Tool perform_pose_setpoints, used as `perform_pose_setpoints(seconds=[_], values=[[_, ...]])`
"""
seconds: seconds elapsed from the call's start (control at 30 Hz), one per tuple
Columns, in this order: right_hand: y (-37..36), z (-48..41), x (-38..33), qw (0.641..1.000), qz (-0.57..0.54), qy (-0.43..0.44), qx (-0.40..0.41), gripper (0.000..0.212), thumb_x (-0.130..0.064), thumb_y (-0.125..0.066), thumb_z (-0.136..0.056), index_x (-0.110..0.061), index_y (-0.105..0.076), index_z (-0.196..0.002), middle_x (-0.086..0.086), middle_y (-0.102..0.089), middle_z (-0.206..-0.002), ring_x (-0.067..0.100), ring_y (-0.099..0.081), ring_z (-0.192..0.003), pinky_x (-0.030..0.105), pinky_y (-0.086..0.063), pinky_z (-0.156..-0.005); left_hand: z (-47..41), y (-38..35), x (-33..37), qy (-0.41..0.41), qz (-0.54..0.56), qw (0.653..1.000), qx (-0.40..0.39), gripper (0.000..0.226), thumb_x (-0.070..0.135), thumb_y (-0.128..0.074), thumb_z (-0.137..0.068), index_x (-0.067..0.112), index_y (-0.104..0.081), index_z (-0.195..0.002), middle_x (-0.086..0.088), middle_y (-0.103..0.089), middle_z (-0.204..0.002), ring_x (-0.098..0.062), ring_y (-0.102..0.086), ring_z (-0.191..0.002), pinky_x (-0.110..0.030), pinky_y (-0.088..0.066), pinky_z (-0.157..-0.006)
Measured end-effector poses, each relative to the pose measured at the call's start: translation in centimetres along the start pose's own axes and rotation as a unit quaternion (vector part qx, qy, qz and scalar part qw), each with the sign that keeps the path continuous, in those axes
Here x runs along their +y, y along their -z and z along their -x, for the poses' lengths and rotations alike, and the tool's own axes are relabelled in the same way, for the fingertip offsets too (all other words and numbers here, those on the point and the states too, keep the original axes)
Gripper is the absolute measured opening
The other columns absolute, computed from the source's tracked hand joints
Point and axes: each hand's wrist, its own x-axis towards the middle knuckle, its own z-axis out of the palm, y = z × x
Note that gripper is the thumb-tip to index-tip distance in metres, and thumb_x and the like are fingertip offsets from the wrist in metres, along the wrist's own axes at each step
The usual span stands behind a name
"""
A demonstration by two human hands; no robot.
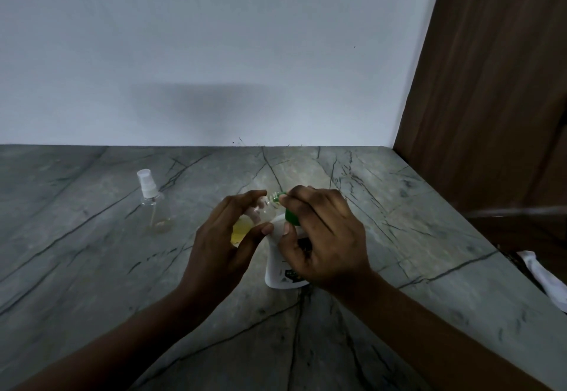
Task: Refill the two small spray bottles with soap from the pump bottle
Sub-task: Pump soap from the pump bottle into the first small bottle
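Now, in the head view, the left hand [225, 237] is wrapped around an uncapped small spray bottle [245, 223] with yellow soap in it, its neck tipped up to the green nozzle of the white pump bottle [283, 263], which stands on the marble counter [92, 267]. The right hand [322, 237] presses on the green pump head [291, 215]. The second spray bottle [153, 203], capped and nearly empty, stands well apart to the left. Filling the first bottle seems underway; next comes steady pumping with the mouth kept under the nozzle.

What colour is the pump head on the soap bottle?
Green: the pump head shows under the right hand in the head view.
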Motion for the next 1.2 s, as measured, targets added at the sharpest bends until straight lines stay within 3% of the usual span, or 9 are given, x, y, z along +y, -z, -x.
perform_pose_setpoints(seconds=[0.23, 0.4, 0.47, 0.67, 0.9, 1.2], values=[[0.4, -0.9, 0.6, 0.999, 0.014, 0.033, -0.011, 0.028, -0.010, -0.052, -0.082, 0.004, -0.071, -0.098, 0.016, -0.068, -0.097, 0.022, -0.053, -0.096, 0.020, -0.043, -0.080, -0.6, 0.3, 0.6, -0.003, 0.018, 1.000, 0.018, 0.039, 0.035, -0.062, -0.083, 0.035, -0.047, -0.120, 0.023, -0.054, -0.101, 0.011, -0.054, -0.092, -0.003, -0.041, -0.074], [0.3, -0.8, 1.8, 0.997, 0.007, 0.076, -0.032, 0.030, -0.012, -0.039, -0.093, 0.002, -0.056, -0.115, 0.020, -0.066, -0.104, 0.026, -0.056, -0.103, 0.034, -0.040, -0.104, -0.7, 0.4, 0.8, -0.003, 0.008, 1.000, 0.014, 0.040, 0.037, -0.060, -0.082, 0.038, -0.043, -0.119, 0.028, -0.050, -0.100, 0.016, -0.051, -0.093, -0.002, -0.041, -0.073], [0.2, -0.6, 1.9, 0.996, 0.002, 0.079, -0.036, 0.032, -0.013, -0.037, -0.095, 0.001, -0.052, -0.119, 0.021, -0.065, -0.109, 0.027, -0.056, -0.108, 0.036, -0.039, -0.107, -0.7, 0.4, 0.7, 0.002, 0.013, 1.000, 0.014, 0.038, 0.038, -0.059, -0.083, 0.034, -0.046, -0.118, 0.028, -0.051, -0.100, 0.015, -0.052, -0.093, -0.003, -0.042, -0.073], [0.1, -0.2, 1.9, 0.995, 0.012, 0.086, -0.040, 0.041, -0.015, -0.033, -0.099, 0.008, -0.061, -0.118, 0.025, -0.065, -0.114, 0.030, -0.057, -0.112, 0.035, -0.044, -0.104, -0.7, 0.5, 0.8, 0.011, 0.025, 0.999, 0.018, 0.037, 0.045, -0.052, -0.083, 0.034, -0.048, -0.118, 0.026, -0.053, -0.101, 0.011, -0.054, -0.095, -0.005, -0.044, -0.073], [0.5, -0.4, 2.0, 0.997, 0.013, 0.073, -0.027, 0.040, -0.015, -0.035, -0.099, 0.008, -0.065, -0.113, 0.022, -0.066, -0.115, 0.031, -0.064, -0.109, 0.031, -0.053, -0.091, -0.8, 0.5, 0.9, 0.008, 0.016, 1.000, 0.021, 0.036, 0.036, -0.060, -0.084, 0.034, -0.047, -0.117, 0.025, -0.052, -0.097, 0.011, -0.054, -0.094, -0.004, -0.043, -0.074], [-0.2, 0.0, 1.6, 0.998, -0.008, 0.065, -0.013, 0.042, -0.016, -0.034, -0.099, 0.010, -0.065, -0.111, 0.024, -0.066, -0.114, 0.030, -0.057, -0.114, 0.035, -0.045, -0.104, -0.9, 0.5, 0.9, 0.002, -0.001, 1.000, 0.019, 0.041, 0.032, -0.061, -0.084, 0.041, -0.041, -0.118, 0.027, -0.049, -0.096, 0.018, -0.050, -0.092, -0.001, -0.041, -0.075]])
